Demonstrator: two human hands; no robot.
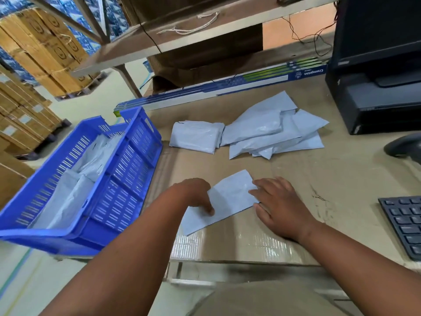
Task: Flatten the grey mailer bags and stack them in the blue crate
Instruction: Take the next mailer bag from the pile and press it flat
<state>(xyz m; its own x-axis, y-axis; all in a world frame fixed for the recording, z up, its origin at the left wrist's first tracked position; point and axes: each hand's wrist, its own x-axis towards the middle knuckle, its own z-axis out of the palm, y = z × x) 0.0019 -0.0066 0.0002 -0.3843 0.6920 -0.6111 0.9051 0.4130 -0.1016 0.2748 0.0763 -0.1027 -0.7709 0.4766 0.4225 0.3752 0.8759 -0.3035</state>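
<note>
One grey mailer bag flat on the cardboard-covered table, near front edge, between both hands. Left hand: fingers bent down, tips on the bag's left part; whether they pinch the edge, cannot tell. Right hand: fingers straight and spread, lying flat on the bag's right corner. Blue crate to the left, tilted, bags already inside. Loose pile of mailers farther back. Keyboard at right
</note>
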